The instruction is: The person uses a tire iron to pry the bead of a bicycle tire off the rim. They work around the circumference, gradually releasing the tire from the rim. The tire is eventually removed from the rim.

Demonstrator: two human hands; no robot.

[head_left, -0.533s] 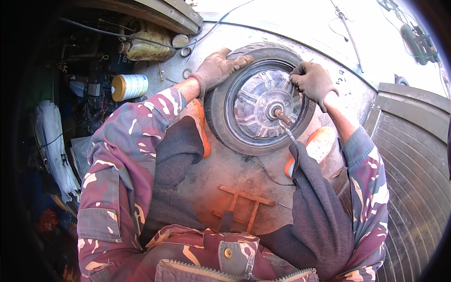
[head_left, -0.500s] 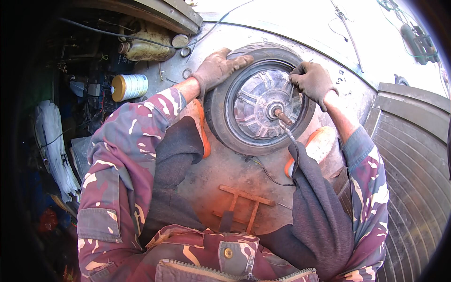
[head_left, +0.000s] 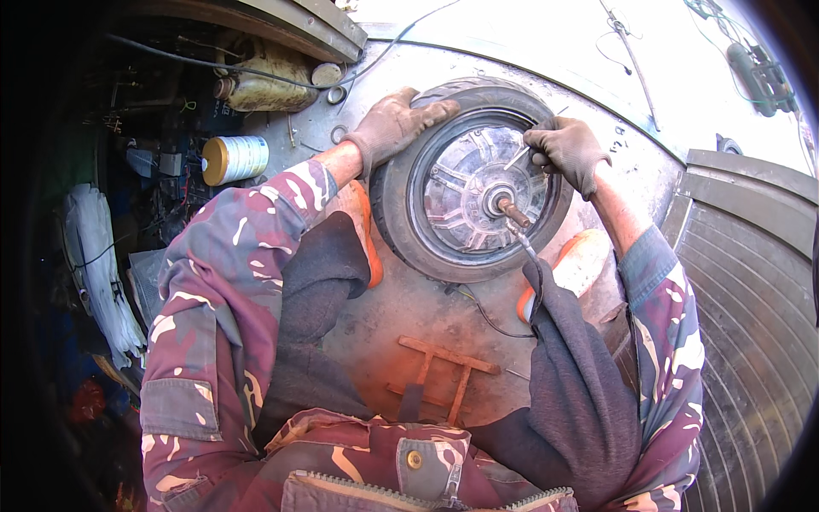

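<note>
A wheel with a black tyre and a metal motor hub lies between my orange-soled shoes; a shaft sticks up from its middle, with a cable running from it. My left hand, in a dirty glove, rests on the tyre's upper left, fingers stretched along it and apart. At the upper right of the rim, my gloved right hand is closed on a thin metal tool, whose end reaches over the hub.
To the left are an oily jug, a white-and-yellow container, metal rings and clutter. A dark cable crosses above. An orange-brown metal frame lies below the wheel. A ribbed metal panel stands at right.
My right hand has shifted slightly and turned inward, and the thin tool in it now shows angled down-left over the hub. My left hand has stayed put.
</note>
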